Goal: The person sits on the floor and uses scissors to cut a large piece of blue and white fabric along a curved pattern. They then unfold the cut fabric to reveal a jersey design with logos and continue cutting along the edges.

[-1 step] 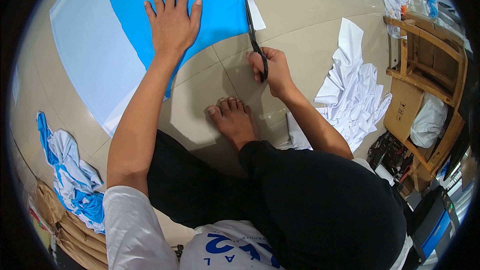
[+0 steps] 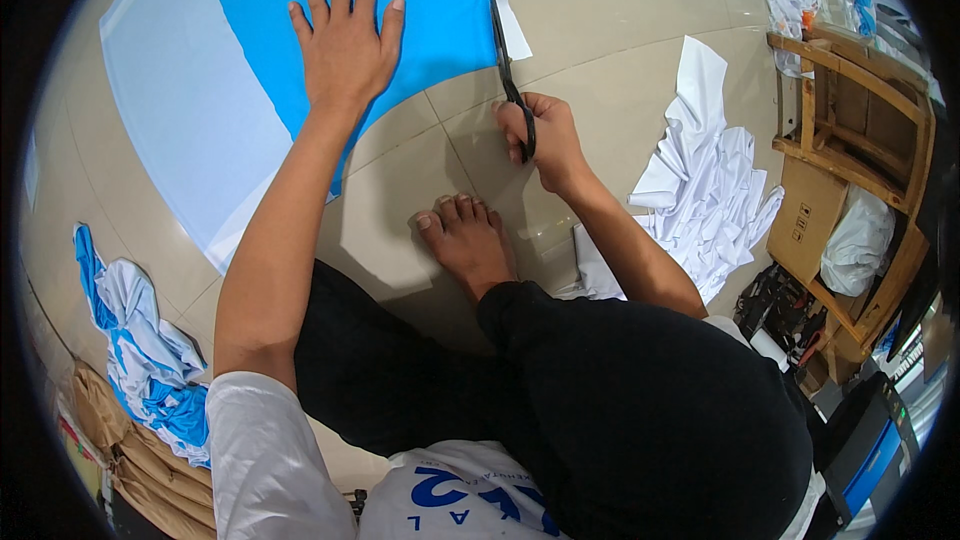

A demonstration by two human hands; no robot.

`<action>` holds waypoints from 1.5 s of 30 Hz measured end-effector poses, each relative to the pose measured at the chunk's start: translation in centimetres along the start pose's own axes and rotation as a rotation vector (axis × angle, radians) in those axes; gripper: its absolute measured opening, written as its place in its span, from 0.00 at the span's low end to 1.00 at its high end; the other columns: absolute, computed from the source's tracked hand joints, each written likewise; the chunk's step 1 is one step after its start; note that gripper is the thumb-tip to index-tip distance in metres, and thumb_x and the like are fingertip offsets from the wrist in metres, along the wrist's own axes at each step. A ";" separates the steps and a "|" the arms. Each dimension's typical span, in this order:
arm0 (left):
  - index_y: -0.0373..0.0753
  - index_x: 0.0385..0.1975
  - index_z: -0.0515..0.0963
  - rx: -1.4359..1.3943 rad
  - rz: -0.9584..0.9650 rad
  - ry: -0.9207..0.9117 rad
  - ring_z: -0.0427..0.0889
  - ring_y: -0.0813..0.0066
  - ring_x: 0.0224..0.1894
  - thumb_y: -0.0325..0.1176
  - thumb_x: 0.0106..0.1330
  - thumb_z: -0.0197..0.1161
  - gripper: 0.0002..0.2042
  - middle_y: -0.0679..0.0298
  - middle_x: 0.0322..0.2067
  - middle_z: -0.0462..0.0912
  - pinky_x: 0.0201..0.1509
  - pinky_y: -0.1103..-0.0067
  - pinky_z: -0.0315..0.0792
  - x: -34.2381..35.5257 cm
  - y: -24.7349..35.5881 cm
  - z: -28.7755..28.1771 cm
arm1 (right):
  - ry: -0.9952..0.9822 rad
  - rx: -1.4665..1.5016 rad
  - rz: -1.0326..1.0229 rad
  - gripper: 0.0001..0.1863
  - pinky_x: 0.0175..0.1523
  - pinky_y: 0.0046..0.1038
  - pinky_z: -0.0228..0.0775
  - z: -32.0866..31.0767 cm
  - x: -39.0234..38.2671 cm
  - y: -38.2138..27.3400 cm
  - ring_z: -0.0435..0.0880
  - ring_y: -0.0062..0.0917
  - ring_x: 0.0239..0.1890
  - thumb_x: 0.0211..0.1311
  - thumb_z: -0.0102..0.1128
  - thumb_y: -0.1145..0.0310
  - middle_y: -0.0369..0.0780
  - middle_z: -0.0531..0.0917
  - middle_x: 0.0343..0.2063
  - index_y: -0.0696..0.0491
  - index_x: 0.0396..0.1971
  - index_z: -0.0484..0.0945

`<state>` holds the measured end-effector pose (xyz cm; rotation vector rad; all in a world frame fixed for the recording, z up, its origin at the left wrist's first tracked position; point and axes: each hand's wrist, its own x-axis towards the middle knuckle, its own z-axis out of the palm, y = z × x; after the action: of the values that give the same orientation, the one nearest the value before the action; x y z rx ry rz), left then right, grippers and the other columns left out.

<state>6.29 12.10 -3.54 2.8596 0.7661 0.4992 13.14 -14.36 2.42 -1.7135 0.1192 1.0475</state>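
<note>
A blue and pale white fabric piece (image 2: 440, 20) lies spread on the tiled floor at the upper left. My left hand (image 2: 347, 45) rests palm down on its blue part, fingers spread. Black scissors (image 2: 508, 80) are in my right hand (image 2: 552, 145), whose fingers wrap round the handles. The blades point away from me along the right edge of the blue fabric. Beyond them a narrow white strip (image 2: 510, 15) runs beside that edge. Whether the strip is still joined to the fabric I cannot tell.
A heap of white fabric scraps (image 2: 705, 180) lies on the right. Past it stand a wooden frame (image 2: 850, 80), a cardboard box (image 2: 805, 215) and a white plastic bag (image 2: 858, 240). Crumpled blue and white cloth (image 2: 150, 360) lies at left. My bare foot (image 2: 468, 240) is between my arms.
</note>
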 end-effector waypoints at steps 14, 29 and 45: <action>0.49 0.81 0.64 -0.013 0.003 0.014 0.54 0.36 0.83 0.58 0.83 0.46 0.32 0.51 0.81 0.62 0.83 0.38 0.44 -0.1 0.1 0.0 | 0.012 0.023 0.044 0.13 0.20 0.22 0.63 0.3 0.4 -1.1 0.74 0.16 0.14 0.63 0.70 0.68 0.33 0.77 0.15 0.54 0.22 0.77; 0.50 0.81 0.64 0.007 0.027 0.025 0.54 0.35 0.83 0.58 0.83 0.46 0.32 0.52 0.81 0.62 0.82 0.37 0.44 0.0 -0.2 0.1 | 0.010 -0.007 0.066 0.13 0.21 0.22 0.62 0.3 0.4 -1.1 0.72 0.15 0.15 0.64 0.69 0.68 0.32 0.76 0.16 0.53 0.22 0.77; 0.50 0.82 0.63 -0.005 0.016 0.025 0.53 0.36 0.83 0.59 0.83 0.46 0.33 0.52 0.81 0.62 0.83 0.38 0.43 0.0 -0.1 0.0 | 0.022 -0.020 0.013 0.14 0.19 0.22 0.61 0.4 1.2 -1.8 0.73 0.17 0.13 0.61 0.70 0.67 0.33 0.76 0.13 0.52 0.19 0.76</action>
<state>6.26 12.15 -3.58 2.8628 0.7452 0.5389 14.62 -12.81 2.93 -1.7448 0.1351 1.0425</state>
